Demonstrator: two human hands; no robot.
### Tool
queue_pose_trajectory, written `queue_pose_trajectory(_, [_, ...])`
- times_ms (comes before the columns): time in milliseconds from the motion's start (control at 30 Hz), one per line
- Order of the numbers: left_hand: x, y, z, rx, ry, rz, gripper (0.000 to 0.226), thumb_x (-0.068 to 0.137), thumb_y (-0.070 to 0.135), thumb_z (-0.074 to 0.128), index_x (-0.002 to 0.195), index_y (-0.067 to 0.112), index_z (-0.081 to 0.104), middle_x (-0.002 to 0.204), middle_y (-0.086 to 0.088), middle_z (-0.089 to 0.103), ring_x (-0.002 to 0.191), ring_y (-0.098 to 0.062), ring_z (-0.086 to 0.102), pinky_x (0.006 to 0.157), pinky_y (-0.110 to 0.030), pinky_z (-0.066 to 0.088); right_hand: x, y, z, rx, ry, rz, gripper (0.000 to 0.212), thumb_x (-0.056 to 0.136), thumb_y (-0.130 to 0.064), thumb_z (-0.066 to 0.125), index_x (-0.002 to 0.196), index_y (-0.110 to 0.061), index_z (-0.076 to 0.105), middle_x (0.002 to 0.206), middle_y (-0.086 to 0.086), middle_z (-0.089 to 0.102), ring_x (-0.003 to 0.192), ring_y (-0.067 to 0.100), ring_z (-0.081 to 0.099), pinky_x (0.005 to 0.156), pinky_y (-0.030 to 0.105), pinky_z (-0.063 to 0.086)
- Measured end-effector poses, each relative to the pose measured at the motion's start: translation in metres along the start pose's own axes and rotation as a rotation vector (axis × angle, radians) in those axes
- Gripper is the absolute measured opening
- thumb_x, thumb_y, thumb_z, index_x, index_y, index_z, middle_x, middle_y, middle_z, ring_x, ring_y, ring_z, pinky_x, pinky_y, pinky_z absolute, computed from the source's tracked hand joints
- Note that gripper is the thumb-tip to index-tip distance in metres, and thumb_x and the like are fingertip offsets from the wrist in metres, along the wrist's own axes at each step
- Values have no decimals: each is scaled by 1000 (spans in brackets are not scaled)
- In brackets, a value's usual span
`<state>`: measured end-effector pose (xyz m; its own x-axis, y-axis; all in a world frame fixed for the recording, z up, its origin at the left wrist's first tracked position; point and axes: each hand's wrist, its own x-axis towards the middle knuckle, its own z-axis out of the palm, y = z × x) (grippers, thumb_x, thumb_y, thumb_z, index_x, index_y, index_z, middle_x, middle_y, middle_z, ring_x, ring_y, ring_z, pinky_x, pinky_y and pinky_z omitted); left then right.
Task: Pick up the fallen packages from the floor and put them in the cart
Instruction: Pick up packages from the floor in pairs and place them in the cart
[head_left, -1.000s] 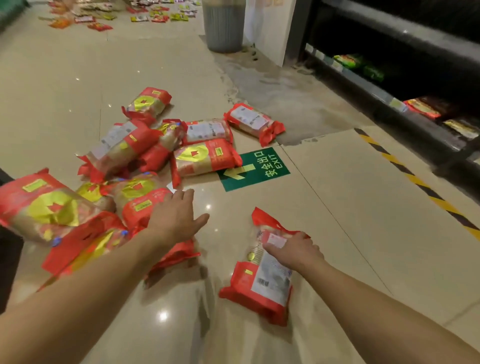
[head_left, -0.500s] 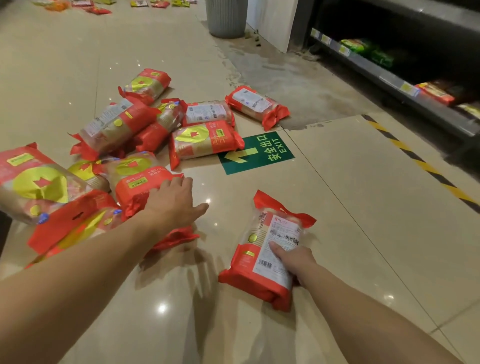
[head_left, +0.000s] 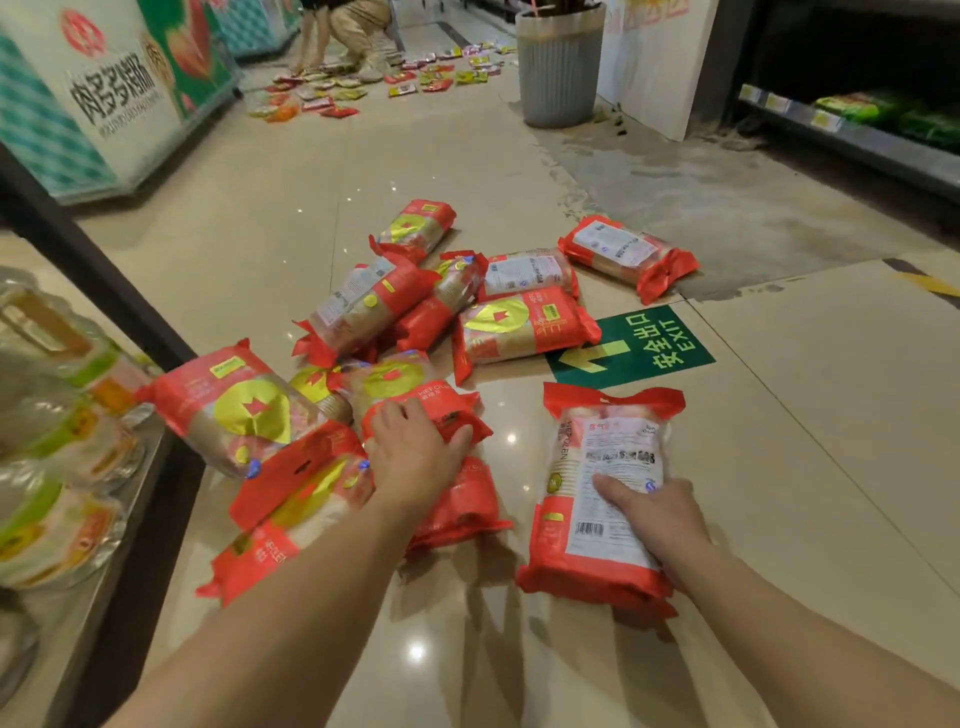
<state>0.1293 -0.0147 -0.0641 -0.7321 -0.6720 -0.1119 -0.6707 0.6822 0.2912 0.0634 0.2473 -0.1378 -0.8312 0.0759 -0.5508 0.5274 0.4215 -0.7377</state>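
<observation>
A red pack (head_left: 457, 509) is held in the grip of the left hand (head_left: 415, 457). The fingers are curled over its top end and the thumb is spread out to the side. This pack lies on the floor (head_left: 779, 467), at the near edge of the heap.

A second pack with a white label (head_left: 618, 452) is held in the grip of the right hand (head_left: 657, 519). One finger is laid flat across the label and the rest of the hand is wrapped round the pack's right side. Whether this pack is lifted or is resting on the floor cannot be told. It is set apart from the heap, a little to the right.

Just left of the left hand, a big pack with a gold circle (head_left: 244, 410) is seen. More red packs (head_left: 384, 306) are piled behind it, some laid across others. One pack (head_left: 623, 254) is left alone at the far right of the heap.

A green exit sign (head_left: 654, 345) is stuck on the floor between the heap and the white-label pack. Far back, a grey bin (head_left: 558, 73) is stood by a wall, and many small packets (head_left: 431, 78) are spread on the floor.
</observation>
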Motion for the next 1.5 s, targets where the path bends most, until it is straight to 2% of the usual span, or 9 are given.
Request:
queue_pose_trajectory(133, [26, -4, -7, -226, 77, -277, 91, 102, 69, 50, 165, 5, 30, 170, -21, 30, 156, -42, 27, 126, -56, 24, 6, -24, 21, 22, -27, -89, 105, 46, -70, 93, 125, -13, 53, 104, 3, 78, 87, 30, 80, 86, 52, 66])
queue_pose_trajectory(367, [95, -37, 0, -521, -103, -423, 102, 97, 75, 55, 173, 15, 19, 176, -19, 24, 160, -42, 29, 130, -52, 29, 10, -51, 34, -18, -70, -136, 76, 79, -44, 95, 126, -9, 46, 109, 6, 71, 87, 27, 75, 78, 42, 62])
queue_pose_trajectory(567, [120, -57, 18, -745, -169, -477, 112, 82, 74, 76, 169, 19, 30, 164, -22, 42, 145, -46, 50, 121, -56, 44, 17, -57, 43, -36, -108, -119, 76, 79, -45, 95, 127, -10, 48, 107, 6, 75, 83, 27, 79, 71, 42, 65])
queue_pose_trajectory(700, [121, -56, 14, -916, -305, -568, 95, 86, 49, 88, 161, 11, 43, 153, -20, 58, 134, -43, 61, 107, -55, 53, 23, -52, 43, -48, -98, -104, 78, 75, -49, 96, 125, -13, 49, 107, 4, 75, 84, 27, 80, 80, 50, 67])
queue_pose_trajectory(900, [115, -65, 8, -930, -269, -407, 90, 62, 42, 100, 139, 14, 64, 120, -11, 78, 103, -34, 78, 96, -53, 63, 12, -60, 41, -16, -126, -107, 74, 77, -46, 96, 125, -15, 49, 108, 2, 75, 84, 25, 80, 78, 48, 68])
queue_pose_trajectory(1033, [87, -57, -17, -835, -315, -219, 44, 78, 28, 95, 114, 27, 71, 110, -3, 82, 98, -27, 81, 93, -47, 65, -23, -67, 20, 15, -128, -107, 68, 79, -43, 94, 123, -17, 50, 107, -3, 72, 87, 20, 77, 76, 41, 65])
queue_pose_trajectory(1133, [53, -38, -51, -867, -363, -178, 39, 80, 24, 94, 108, 31, 68, 110, -3, 81, 96, -25, 80, 85, -42, 65, -55, -87, -17, 10, -124, -110, 66, 78, -45, 95, 121, -19, 51, 109, -4, 72, 90, 20, 78, 83, 45, 66])
queue_pose_trajectory(1267, [2, 19, -129, -956, -393, -125, 46, 83, 26, 93, 116, 26, 62, 107, -1, 76, 89, -20, 77, 70, -33, 60, -111, -151, -92, 10, -116, -132, 64, 78, -45, 95, 120, -23, 52, 110, -5, 74, 90, 19, 79, 83, 46, 67])
queue_pose_trajectory(1500, [-72, 142, -358, -978, -444, 11, 55, 76, 31, 97, 125, 28, 72, 111, -2, 84, 97, -27, 82, 91, -51, 66, -272, -321, -275, 72, -47, -184, 64, 76, -45, 97, 120, -25, 54, 113, -4, 78, 90, 18, 82, 84, 47, 67])
